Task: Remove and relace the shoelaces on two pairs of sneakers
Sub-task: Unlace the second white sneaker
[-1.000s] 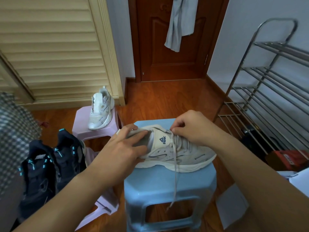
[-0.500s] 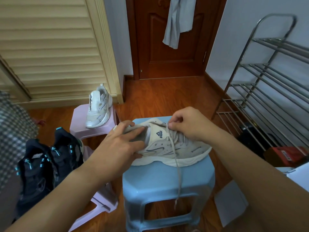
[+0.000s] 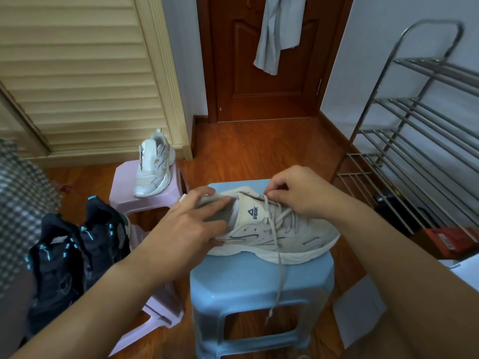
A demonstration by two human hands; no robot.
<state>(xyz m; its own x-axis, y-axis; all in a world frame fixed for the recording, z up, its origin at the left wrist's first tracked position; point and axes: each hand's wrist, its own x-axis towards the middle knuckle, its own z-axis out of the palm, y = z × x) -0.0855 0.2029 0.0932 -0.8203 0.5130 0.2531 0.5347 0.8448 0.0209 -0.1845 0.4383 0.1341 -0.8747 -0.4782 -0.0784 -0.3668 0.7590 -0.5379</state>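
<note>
A white sneaker (image 3: 285,237) lies on its side-facing sole on a light blue stool (image 3: 259,283), toe pointing right. My left hand (image 3: 191,226) grips its heel and collar. My right hand (image 3: 300,190) pinches the shoelace (image 3: 278,257) at the top eyelets beside the tongue; the lace's loose end hangs down over the stool's front. The matching white sneaker (image 3: 154,167) stands on a pink stool (image 3: 124,187) at the left. A pair of black sneakers (image 3: 77,250) with teal accents sits lower left, on another pink stool.
A metal shoe rack (image 3: 425,141) stands along the right wall, with a red box (image 3: 451,239) beneath it. White paper (image 3: 360,307) lies on the wooden floor at the right. A brown door with a hanging grey cloth (image 3: 277,32) is ahead; a louvred closet door is left.
My right hand's fingers have worked along the lace at the top eyelets, and the hanging end has swung slightly. The left hand keeps its hold on the heel.
</note>
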